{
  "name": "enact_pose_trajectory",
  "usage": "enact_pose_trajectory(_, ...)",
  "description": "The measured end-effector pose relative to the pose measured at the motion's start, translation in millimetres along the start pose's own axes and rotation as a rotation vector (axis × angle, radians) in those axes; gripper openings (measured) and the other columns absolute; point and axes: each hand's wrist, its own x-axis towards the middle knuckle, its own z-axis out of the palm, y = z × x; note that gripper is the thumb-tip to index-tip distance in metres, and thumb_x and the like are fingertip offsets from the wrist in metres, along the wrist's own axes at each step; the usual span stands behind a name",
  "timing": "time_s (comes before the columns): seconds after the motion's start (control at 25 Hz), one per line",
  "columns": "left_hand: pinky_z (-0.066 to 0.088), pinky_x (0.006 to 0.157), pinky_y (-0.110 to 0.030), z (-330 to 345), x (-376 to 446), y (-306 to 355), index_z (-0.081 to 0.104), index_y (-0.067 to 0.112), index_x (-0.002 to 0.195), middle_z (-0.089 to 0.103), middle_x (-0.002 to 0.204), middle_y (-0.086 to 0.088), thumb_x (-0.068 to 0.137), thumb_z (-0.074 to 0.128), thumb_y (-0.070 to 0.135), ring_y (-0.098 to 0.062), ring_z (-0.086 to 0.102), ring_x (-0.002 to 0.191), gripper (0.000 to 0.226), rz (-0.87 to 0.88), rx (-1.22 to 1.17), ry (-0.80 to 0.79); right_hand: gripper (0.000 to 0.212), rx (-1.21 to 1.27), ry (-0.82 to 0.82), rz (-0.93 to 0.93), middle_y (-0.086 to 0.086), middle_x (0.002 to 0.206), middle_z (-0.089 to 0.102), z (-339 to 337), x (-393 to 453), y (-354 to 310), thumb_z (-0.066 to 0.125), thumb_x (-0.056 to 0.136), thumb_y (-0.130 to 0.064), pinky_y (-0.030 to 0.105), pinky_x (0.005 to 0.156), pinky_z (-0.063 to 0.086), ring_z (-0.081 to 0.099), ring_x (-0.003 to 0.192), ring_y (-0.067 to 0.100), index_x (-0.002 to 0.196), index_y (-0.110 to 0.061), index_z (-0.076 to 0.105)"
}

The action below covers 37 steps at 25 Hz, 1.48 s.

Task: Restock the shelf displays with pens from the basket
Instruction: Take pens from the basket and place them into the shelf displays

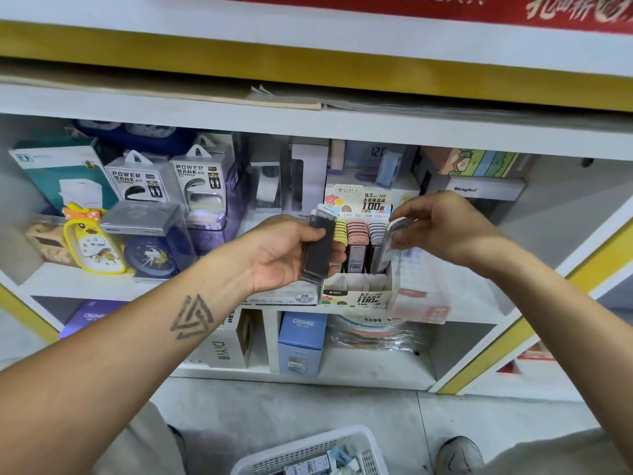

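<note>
A cardboard display box (356, 296) stands on the middle shelf, holding rows of yellow, pink and grey flat cases (358, 234). My left hand (284, 255) grips a stack of dark flat cases (320, 248) just left of the display. My right hand (442, 228) pinches one grey case (385, 248) that stands tilted in the display's rightmost slot. A white plastic basket (308, 450) with several small packs sits on the floor at the bottom of the view.
Power bank boxes (171, 183), a yellow duck clock (92, 241) and a blue clock (150, 255) fill the shelf's left. A clear pink pack (418, 289) stands right of the display. Blue and white boxes sit on the shelf below. My shoe (459, 455) is beside the basket.
</note>
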Motion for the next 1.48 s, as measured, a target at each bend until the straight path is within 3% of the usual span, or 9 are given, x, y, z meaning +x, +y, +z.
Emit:
enact_pose_trajectory(0.16, 0.061, 0.074, -0.047, 1, 1, -3, 0.059, -0.003, 0.116, 0.073, 0.094, -0.025, 0.099, 0.049, 0.001, -0.033, 0.074, 0.085, 0.021, 0.039, -0.008, -0.053, 0.009, -0.356, 0.191, -0.145, -0.011, 0.08, 0.069, 9, -1, 3, 0.076, 0.087, -0.031, 0.0, 0.064, 0.036, 0.059, 0.072, 0.01, 0.095, -0.027, 0.078)
enact_pose_trajectory(0.32, 0.061, 0.071, -0.048, -1, 1, -5, 0.059, -0.005, 0.117, 0.072, 0.099, -0.029, 0.096, 0.052, -0.002, -0.039, 0.072, 0.092, 0.022, 0.047, -0.018, -0.103, 0.021, -0.427, 0.173, -0.246, -0.003, 0.093, 0.065, 14, -2, 5, 0.075, 0.088, -0.026, 0.035, 0.075, 0.05, 0.057, 0.082, 0.02, 0.107, -0.019, 0.072)
enact_pose_trajectory(0.56, 0.06, 0.073, -0.053, 2, 3, -10, 0.062, -0.006, 0.112, 0.071, 0.105, -0.027, 0.091, 0.058, -0.005, -0.043, 0.071, 0.095, 0.022, 0.053, -0.03, -0.14, 0.017, -0.577, 0.164, -0.311, -0.001, 0.108, 0.068, 18, -7, 5, 0.061, 0.096, -0.026, 0.043, 0.076, 0.053, 0.064, 0.096, 0.027, 0.107, -0.019, 0.074)
enact_pose_trajectory(0.72, 0.06, 0.072, -0.052, 6, 5, -14, 0.06, -0.008, 0.121, 0.07, 0.104, -0.028, 0.087, 0.062, -0.005, -0.042, 0.071, 0.094, 0.034, 0.052, 0.015, -0.177, 0.023, -0.171, 0.159, -0.2, -0.004, 0.107, 0.072, 20, -4, -1, 0.066, 0.093, -0.013, 0.033, 0.084, 0.055, 0.065, 0.092, 0.015, 0.114, -0.022, 0.072)
enact_pose_trajectory(0.8, 0.06, 0.072, -0.05, 7, 7, -16, 0.061, -0.008, 0.12, 0.069, 0.104, -0.03, 0.086, 0.065, -0.003, -0.043, 0.071, 0.095, 0.035, 0.052, 0.046, -0.197, 0.037, 0.256, -0.003, -0.129, -0.004, 0.114, 0.071, 22, -8, -10, 0.066, 0.09, 0.003, 0.027, 0.088, 0.057, 0.067, 0.095, 0.007, 0.117, -0.022, 0.069)
enact_pose_trajectory(0.88, 0.06, 0.072, -0.049, 8, 8, -16, 0.065, -0.006, 0.116, 0.07, 0.103, -0.03, 0.084, 0.067, 0.0, -0.043, 0.071, 0.094, 0.032, 0.053, 0.056, -0.206, 0.042, 0.392, -0.101, -0.136, -0.007, 0.121, 0.07, 21, -12, -13, 0.067, 0.086, 0.011, 0.022, 0.091, 0.055, 0.067, 0.104, 0.003, 0.117, -0.018, 0.071)
enact_pose_trajectory(1.2, 0.061, 0.063, -0.046, 5, 9, -7, 0.066, -0.002, 0.102, 0.071, 0.09, -0.025, 0.095, 0.058, 0.008, -0.037, 0.073, 0.077, 0.015, 0.065, -0.043, -0.041, 0.021, 0.289, -0.046, -0.238, 0.005, 0.1, 0.07, -11, -15, -8, 0.074, 0.08, -0.014, 0.019, 0.075, 0.051, 0.065, 0.086, 0.014, 0.101, -0.01, 0.076)
enact_pose_trajectory(1.32, 0.061, 0.066, -0.05, 0, 11, -2, 0.061, -0.004, 0.109, 0.072, 0.091, -0.024, 0.098, 0.048, 0.0, -0.037, 0.073, 0.078, 0.017, 0.11, -0.06, 0.048, 0.022, 0.231, 0.004, -0.208, 0.008, 0.091, 0.068, -21, -13, -2, 0.079, 0.076, -0.024, 0.033, 0.072, 0.054, 0.062, 0.08, 0.025, 0.096, -0.018, 0.074)
enact_pose_trajectory(1.48, 0.061, 0.067, -0.052, 0, 10, -4, 0.063, -0.006, 0.105, 0.072, 0.09, -0.025, 0.097, 0.049, -0.006, -0.039, 0.073, 0.081, 0.016, 0.139, -0.034, 0.049, 0.023, -0.029, 0.117, -0.157, -0.006, 0.077, 0.064, -13, -6, 6, 0.086, 0.07, -0.03, 0.021, 0.062, 0.048, 0.056, 0.069, 0.009, 0.087, -0.028, 0.07)
